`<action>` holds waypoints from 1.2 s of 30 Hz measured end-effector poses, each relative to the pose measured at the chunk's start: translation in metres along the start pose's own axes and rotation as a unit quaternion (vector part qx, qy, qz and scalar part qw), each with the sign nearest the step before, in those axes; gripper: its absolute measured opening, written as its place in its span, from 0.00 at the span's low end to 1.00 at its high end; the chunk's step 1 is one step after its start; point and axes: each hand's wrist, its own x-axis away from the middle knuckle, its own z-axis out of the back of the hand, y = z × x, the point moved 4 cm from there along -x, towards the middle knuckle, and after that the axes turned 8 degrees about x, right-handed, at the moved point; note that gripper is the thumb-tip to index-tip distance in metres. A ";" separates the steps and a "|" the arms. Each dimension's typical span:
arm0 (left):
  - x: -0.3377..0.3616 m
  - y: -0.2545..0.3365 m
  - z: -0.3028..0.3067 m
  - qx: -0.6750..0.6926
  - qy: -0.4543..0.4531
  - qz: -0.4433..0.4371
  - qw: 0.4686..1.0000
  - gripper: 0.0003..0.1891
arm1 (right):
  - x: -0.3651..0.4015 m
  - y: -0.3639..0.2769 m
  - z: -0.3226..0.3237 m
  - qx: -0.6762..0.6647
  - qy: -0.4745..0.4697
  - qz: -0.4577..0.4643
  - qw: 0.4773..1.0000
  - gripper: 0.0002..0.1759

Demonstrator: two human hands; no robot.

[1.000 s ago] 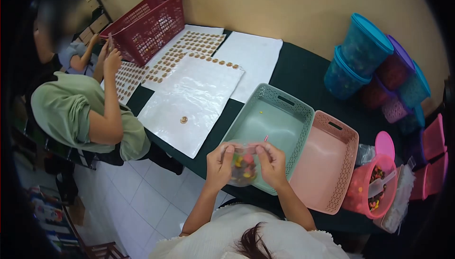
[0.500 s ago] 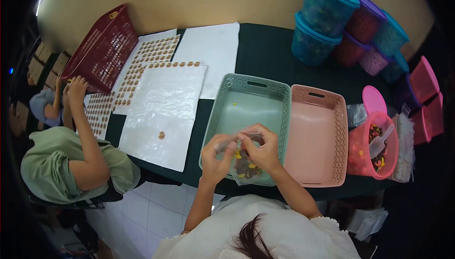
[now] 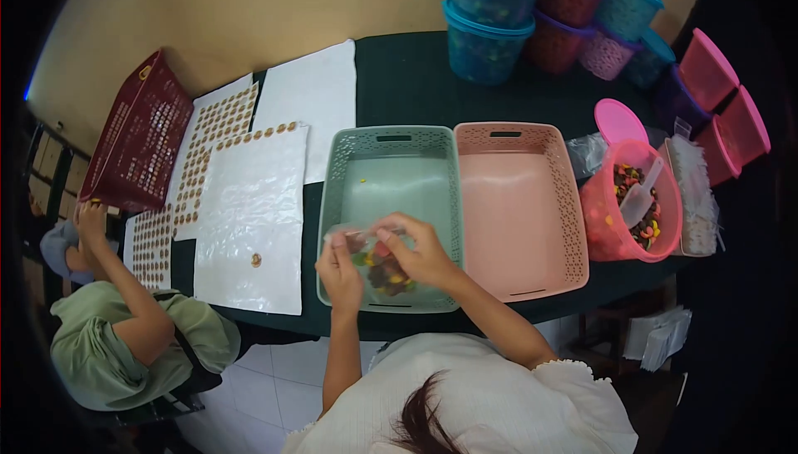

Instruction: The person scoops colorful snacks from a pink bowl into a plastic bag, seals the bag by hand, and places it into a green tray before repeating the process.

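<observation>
You are holding a small clear plastic bag of mixed coloured sweets [image 3: 384, 271] between both hands, just above the near end of the pale green perforated plastic basket [image 3: 334, 173], which is standing on the dark green bench [image 3: 407, 80]. Your left hand [image 3: 339, 269] is pinching the bag's left top edge, its grip pressed together on the film. Your right hand [image 3: 418, 252] is clamping the right side of the bag's mouth, thumb and forefinger meeting on the plastic while the other fingers are curling over the top. The sweets are hanging in the bottom of the bag, between your two hands. A pink perforated plastic basket [image 3: 515, 204] is sitting right beside the green one, and past it a round pink plastic tub [image 3: 600, 217] is holding more sweets and a clear plastic scoop [image 3: 638, 201]. At the far left, a person in a green top [image 3: 116, 354] is reaching a hand toward a dark red basket [image 3: 137, 155].
</observation>
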 end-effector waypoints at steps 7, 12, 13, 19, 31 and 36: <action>-0.001 -0.012 -0.009 -0.038 -0.074 0.078 0.993 0.16 | 0.015 0.017 0.021 0.069 -0.049 -0.019 0.996 0.13; -0.009 -0.021 -0.003 -0.119 -0.013 0.006 0.993 0.26 | 0.044 -0.001 0.073 0.244 0.093 0.056 0.964 0.27; -0.010 -0.019 -0.003 -0.102 0.015 -0.016 0.995 0.26 | 0.051 -0.006 0.088 0.252 0.108 0.049 0.961 0.27; -0.002 0.025 -0.073 -0.013 -0.001 -0.006 1.000 0.20 | 0.123 -0.068 0.178 0.229 -0.003 -0.005 0.973 0.12; 0.098 0.065 -0.288 0.138 -0.240 -0.060 0.959 0.13 | 0.223 -0.096 0.482 0.402 0.457 -0.046 0.792 0.09; 0.133 0.080 -0.350 0.193 -0.216 -0.052 0.956 0.08 | 0.199 -0.039 0.579 0.621 0.345 -0.092 0.698 0.36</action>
